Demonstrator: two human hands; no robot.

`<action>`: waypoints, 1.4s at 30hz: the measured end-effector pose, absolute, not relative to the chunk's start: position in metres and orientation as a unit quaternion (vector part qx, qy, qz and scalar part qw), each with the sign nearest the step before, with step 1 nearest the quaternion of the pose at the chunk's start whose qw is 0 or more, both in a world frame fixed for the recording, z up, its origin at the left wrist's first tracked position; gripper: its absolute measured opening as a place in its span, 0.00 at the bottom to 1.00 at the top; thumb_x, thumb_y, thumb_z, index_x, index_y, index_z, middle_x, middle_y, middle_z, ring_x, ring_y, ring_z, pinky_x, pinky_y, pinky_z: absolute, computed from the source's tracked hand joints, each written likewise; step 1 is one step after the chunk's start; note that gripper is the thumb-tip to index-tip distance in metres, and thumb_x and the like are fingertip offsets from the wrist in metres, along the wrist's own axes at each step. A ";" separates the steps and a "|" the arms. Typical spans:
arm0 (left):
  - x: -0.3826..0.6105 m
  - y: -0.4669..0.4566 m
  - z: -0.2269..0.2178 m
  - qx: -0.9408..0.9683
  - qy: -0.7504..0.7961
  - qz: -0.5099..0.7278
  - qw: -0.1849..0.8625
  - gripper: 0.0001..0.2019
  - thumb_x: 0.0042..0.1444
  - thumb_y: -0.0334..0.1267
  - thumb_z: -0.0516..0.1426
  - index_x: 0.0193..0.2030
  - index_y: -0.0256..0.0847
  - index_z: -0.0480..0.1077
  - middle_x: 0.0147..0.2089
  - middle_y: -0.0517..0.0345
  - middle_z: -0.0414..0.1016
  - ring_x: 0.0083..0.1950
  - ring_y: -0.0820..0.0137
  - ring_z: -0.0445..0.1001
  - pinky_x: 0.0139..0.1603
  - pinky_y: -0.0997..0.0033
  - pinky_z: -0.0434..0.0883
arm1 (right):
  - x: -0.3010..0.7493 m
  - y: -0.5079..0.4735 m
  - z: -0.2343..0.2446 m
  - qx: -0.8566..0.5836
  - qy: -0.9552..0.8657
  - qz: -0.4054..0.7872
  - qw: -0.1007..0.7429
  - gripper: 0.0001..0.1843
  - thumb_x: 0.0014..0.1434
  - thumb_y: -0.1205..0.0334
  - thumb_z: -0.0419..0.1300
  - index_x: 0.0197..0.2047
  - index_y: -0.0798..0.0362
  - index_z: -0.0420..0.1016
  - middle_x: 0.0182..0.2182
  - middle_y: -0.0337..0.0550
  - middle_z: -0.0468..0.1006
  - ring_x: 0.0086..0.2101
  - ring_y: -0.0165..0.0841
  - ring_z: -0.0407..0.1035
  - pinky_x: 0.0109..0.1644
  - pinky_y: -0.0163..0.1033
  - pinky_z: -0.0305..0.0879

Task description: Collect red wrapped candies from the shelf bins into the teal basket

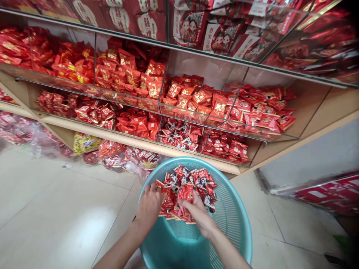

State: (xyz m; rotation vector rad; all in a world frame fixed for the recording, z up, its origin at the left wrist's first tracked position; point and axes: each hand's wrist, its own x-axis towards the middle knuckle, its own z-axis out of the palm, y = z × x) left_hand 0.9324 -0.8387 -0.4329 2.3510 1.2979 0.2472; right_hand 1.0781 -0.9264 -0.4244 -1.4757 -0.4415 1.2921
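A teal plastic basket [242,209] with slotted sides stands below me, holding a pile of small red candy packets [203,179], some with black-and-white pictures. Over the pile, my right hand [199,215] is closed around several red candy packets [185,193], pinched between thumb and fingers. My left hand [149,203] is at the basket's left side, its fingers curled down beside the red packets [166,198]. What those left fingers hold, if anything, is hidden behind the knuckles.
Beyond the basket stands a wooden shelf unit [137,145] with clear-fronted compartments full of red packets [131,76]. Bagged goods [109,149] lie on the tiled floor [56,201] under its lowest board. A red-and-white package [328,192] leans by the wall at right.
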 end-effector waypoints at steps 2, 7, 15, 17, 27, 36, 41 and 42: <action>0.933 -0.842 -0.426 0.860 0.415 0.106 0.278 0.15 0.57 0.33 0.51 0.51 0.37 0.68 0.51 0.43 0.68 0.54 0.54 0.66 0.55 0.52 0.63 | 1.078 -0.928 -0.419 -0.587 -0.165 0.572 0.548 0.22 0.44 0.59 0.64 0.44 0.49 0.67 0.34 0.37 0.78 0.32 0.33 0.72 0.38 0.38 0.66; 0.941 -0.855 -0.411 0.838 0.276 0.145 0.447 0.40 0.49 0.33 0.60 0.67 0.49 0.44 0.66 0.50 0.48 0.66 0.61 0.52 0.63 0.58 0.56 | 1.077 -0.927 -0.414 -0.571 -0.152 0.570 0.571 0.23 0.44 0.60 0.63 0.45 0.50 0.67 0.34 0.38 0.77 0.31 0.33 0.72 0.34 0.37 0.66; 0.956 -0.871 -0.425 0.855 0.253 0.151 0.428 0.33 0.51 0.34 0.60 0.63 0.48 0.53 0.66 0.49 0.48 0.64 0.59 0.56 0.63 0.55 0.59 | 1.078 -0.926 -0.425 -0.605 -0.171 0.512 0.586 0.20 0.43 0.66 0.60 0.43 0.51 0.67 0.30 0.35 0.77 0.30 0.32 0.71 0.35 0.35 0.66; 0.957 -0.871 -0.428 0.851 0.257 0.169 0.426 0.31 0.52 0.32 0.58 0.62 0.48 0.53 0.65 0.50 0.50 0.63 0.59 0.57 0.62 0.55 0.59 | 1.079 -0.926 -0.430 -0.621 -0.170 0.492 0.586 0.21 0.42 0.65 0.61 0.42 0.51 0.66 0.30 0.35 0.77 0.30 0.33 0.71 0.35 0.36 0.67; 0.950 -0.856 -0.422 0.829 0.276 0.176 0.453 0.26 0.52 0.33 0.58 0.59 0.47 0.60 0.61 0.51 0.56 0.62 0.61 0.58 0.63 0.58 0.58 | 1.082 -0.925 -0.433 -0.604 -0.163 0.473 0.620 0.22 0.44 0.60 0.66 0.43 0.51 0.66 0.34 0.38 0.78 0.34 0.34 0.72 0.41 0.40 0.68; 0.940 -0.841 -0.443 0.854 0.269 0.161 0.415 0.26 0.53 0.31 0.57 0.59 0.47 0.58 0.61 0.50 0.55 0.62 0.61 0.59 0.62 0.55 0.58 | 1.093 -0.927 -0.432 -0.596 -0.121 0.471 0.640 0.22 0.44 0.58 0.66 0.43 0.49 0.66 0.34 0.38 0.78 0.33 0.35 0.73 0.40 0.42 0.68; 0.949 -0.843 -0.458 0.878 0.227 0.131 0.400 0.29 0.52 0.29 0.57 0.61 0.48 0.56 0.60 0.51 0.56 0.60 0.63 0.61 0.61 0.59 0.60 | 1.094 -0.927 -0.431 -0.590 -0.128 0.464 0.648 0.24 0.43 0.57 0.67 0.44 0.49 0.66 0.35 0.40 0.78 0.34 0.36 0.73 0.40 0.42 0.69; 0.951 -0.844 -0.460 0.882 0.224 0.123 0.395 0.29 0.52 0.30 0.57 0.61 0.48 0.57 0.60 0.51 0.56 0.60 0.63 0.60 0.61 0.59 0.60 | 1.093 -0.928 -0.431 -0.589 -0.130 0.463 0.650 0.24 0.44 0.57 0.67 0.45 0.50 0.66 0.35 0.40 0.78 0.34 0.36 0.72 0.40 0.42 0.68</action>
